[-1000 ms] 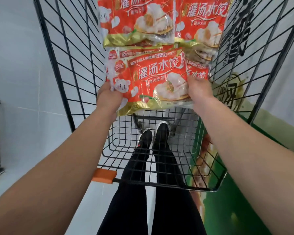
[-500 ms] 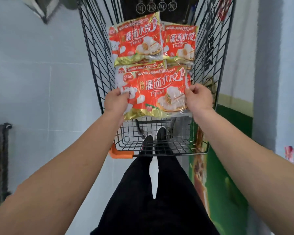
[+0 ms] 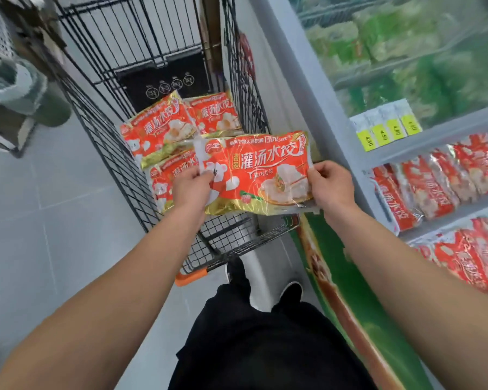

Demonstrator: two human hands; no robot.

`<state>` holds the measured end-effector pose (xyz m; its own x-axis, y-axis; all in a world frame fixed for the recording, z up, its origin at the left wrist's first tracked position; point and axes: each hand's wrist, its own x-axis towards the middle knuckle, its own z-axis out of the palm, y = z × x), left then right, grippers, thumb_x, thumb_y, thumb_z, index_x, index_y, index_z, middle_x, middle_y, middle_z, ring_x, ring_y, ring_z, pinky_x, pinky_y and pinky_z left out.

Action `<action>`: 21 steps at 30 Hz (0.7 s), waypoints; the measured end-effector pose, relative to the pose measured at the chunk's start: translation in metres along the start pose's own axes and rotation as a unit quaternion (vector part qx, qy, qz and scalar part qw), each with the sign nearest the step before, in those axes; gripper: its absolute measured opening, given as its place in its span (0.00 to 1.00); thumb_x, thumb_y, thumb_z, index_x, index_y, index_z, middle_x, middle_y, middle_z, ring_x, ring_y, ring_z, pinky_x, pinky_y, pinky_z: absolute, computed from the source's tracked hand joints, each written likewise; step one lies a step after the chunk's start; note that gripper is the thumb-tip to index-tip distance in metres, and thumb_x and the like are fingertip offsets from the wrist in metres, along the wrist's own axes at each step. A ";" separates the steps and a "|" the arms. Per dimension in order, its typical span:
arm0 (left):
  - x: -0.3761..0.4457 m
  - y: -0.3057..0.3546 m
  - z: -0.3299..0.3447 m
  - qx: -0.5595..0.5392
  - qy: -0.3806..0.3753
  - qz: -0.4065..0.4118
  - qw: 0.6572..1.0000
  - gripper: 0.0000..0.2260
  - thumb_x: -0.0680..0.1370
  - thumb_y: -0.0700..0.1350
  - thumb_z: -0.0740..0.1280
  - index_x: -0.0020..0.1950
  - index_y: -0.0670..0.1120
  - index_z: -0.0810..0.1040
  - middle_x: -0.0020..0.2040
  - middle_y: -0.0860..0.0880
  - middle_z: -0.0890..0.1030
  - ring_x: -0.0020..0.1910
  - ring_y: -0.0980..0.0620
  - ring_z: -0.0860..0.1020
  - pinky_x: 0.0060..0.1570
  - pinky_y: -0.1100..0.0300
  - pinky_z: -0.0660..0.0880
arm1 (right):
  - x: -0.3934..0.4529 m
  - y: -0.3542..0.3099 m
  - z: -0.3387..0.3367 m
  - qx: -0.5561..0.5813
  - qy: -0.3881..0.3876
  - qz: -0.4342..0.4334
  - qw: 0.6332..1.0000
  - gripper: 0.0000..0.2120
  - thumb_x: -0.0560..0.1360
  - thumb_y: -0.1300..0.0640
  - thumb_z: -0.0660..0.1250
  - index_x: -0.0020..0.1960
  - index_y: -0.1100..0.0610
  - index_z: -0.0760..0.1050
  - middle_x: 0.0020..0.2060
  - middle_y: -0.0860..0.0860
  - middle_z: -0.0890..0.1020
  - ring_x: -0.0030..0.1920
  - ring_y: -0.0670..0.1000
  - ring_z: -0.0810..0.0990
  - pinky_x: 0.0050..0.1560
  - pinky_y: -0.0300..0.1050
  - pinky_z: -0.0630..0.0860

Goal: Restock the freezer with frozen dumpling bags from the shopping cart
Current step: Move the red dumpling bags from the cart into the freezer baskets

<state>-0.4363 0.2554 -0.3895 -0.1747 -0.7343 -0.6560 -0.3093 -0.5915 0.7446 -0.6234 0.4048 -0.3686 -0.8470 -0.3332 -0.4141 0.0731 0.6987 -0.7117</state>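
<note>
The left hand (image 3: 190, 187) and right hand (image 3: 331, 185) each pinch an end of one dumpling bag (image 3: 255, 175), held just above the cart (image 3: 141, 175) beside the freezer (image 3: 350, 153), so the carry-over is under way and next calls for swinging it right onto the stocked red rows.

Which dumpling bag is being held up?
The front bag, pinched by the left hand and right hand; the others lie in the cart.
</note>
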 end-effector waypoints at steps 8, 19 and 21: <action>-0.059 -0.011 0.095 0.077 -0.083 0.051 0.992 0.06 0.76 0.41 0.69 0.40 0.47 0.83 0.43 0.49 0.87 0.45 0.46 0.85 0.49 0.43 0.82 | -0.027 0.082 -0.100 0.076 0.122 0.055 0.988 0.09 0.74 0.50 0.64 0.38 0.50 0.78 0.38 0.48 0.84 0.44 0.53 0.83 0.49 0.56 0.80; -0.195 -0.087 0.220 0.188 -0.155 0.136 0.960 0.10 0.74 0.43 0.69 0.32 0.47 0.81 0.38 0.47 0.85 0.42 0.45 0.84 0.45 0.49 0.83 | -0.100 0.252 -0.253 0.178 0.241 0.125 0.946 0.08 0.76 0.55 0.66 0.39 0.53 0.80 0.40 0.49 0.83 0.45 0.54 0.82 0.50 0.53 0.80; -0.227 -0.102 0.240 0.214 -0.159 0.163 0.950 0.09 0.76 0.42 0.69 0.34 0.47 0.80 0.37 0.51 0.82 0.40 0.49 0.80 0.40 0.57 0.78 | -0.109 0.278 -0.277 0.186 0.251 0.128 0.941 0.08 0.74 0.51 0.66 0.43 0.53 0.81 0.42 0.48 0.84 0.46 0.54 0.82 0.52 0.54 0.80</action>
<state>-0.5898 0.5620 -0.3464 -0.5791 -0.6770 -0.4542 -0.5296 -0.1112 0.8410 -0.6571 0.8108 -0.3639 -0.9117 0.2229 -0.3452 0.4092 0.4151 -0.8126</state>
